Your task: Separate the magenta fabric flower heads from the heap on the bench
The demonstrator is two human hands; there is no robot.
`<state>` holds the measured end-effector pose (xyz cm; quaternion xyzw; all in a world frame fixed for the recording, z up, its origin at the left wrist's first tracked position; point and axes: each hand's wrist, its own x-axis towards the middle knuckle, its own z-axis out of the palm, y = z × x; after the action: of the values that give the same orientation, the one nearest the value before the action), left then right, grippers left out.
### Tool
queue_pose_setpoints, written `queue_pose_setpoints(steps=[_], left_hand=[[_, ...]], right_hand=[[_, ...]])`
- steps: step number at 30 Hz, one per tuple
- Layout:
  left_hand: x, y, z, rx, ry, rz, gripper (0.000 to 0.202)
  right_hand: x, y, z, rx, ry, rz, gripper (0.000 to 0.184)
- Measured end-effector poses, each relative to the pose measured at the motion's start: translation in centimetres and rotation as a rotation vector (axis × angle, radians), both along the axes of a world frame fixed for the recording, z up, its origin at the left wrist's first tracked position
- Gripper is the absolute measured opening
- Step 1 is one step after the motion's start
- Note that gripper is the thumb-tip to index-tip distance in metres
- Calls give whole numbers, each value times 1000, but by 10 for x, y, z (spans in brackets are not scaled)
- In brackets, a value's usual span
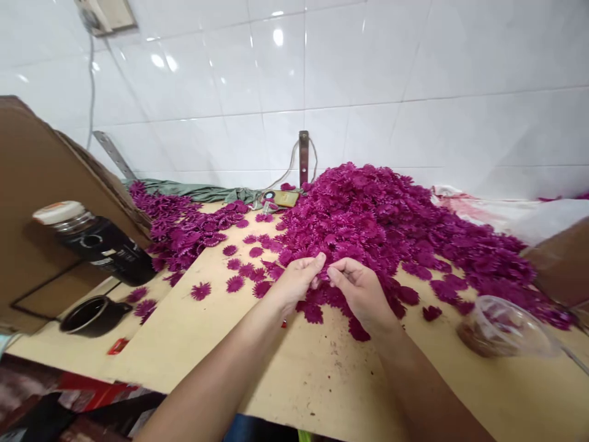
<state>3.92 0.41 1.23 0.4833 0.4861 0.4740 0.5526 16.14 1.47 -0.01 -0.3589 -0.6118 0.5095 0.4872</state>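
My left hand [298, 283] and my right hand [361, 291] meet over the front of a big heap of magenta fabric flower pieces [359, 209]. Both are closed in a pinch, thumbs against fingers. Between the fingertips shows a bit of a magenta flower piece [324, 274], mostly covered by the fingers. Loose flower pieces lie flat just below and around the hands, with several more scattered to the left, such as one round piece [201, 291] by itself. A second, smaller pile [179, 227] sits at the back left.
On the left, a dark bottle with a white lid [99, 239] leans by a cardboard box [55, 202], near a black cup [94, 316]. A clear plastic tub [501, 328] stands at right. A phone-like object [281, 197] and green cloth [193, 191] lie against the tiled wall.
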Motion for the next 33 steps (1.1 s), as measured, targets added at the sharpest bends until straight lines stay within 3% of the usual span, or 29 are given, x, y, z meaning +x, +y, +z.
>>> queue_pose_setpoints(steps=[4, 6, 7, 9, 11, 15, 19, 23, 27, 33], left_hand=[[-21, 7, 10, 38, -101, 65, 54], [-38, 12, 12, 76, -6, 205, 50], [-47, 15, 12, 104, 139, 285, 45], [-62, 22, 11, 123, 545, 361, 31], [-74, 28, 11, 121, 863, 384, 32], [-105, 41, 19, 106, 1084, 480, 37], [-154, 52, 21, -2, 1290, 605, 33], [-191, 61, 8, -176, 1417, 674, 30], [-201, 62, -5, -185, 1459, 651, 23], [-204, 56, 7, -107, 1347, 726, 26]], right_hand=[[20, 11, -3, 23, 37, -316, 18], [31, 20, -7, 42, 105, -493, 14], [34, 22, -9, 55, 109, -540, 11], [33, 24, -12, 86, 34, -530, 15], [25, 22, -12, 139, -88, -453, 23], [14, 12, -10, 351, -292, -474, 24], [16, 6, -8, 477, -350, -550, 19], [11, 4, -9, 488, -352, -480, 17], [6, 4, -10, 474, -349, -453, 15], [8, -1, -6, 425, -336, -435, 14]])
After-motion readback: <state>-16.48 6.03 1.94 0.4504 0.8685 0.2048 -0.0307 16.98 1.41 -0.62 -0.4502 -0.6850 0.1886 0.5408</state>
